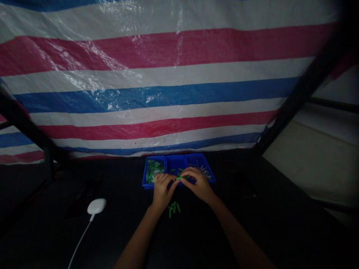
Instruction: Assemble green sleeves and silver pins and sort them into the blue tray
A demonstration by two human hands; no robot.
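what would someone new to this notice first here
First, the glossy striped sheet filling the upper view in red, white and blue. Then the blue tray below it, with both hands, left and right, at its near edge around a small green piece.

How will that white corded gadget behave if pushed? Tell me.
The white gadget looks like smooth, hard plastic, so it should slide without flexing. Its flattened, rounded shape seems unlikely to tip. Its thin cord may tug or swivel it.
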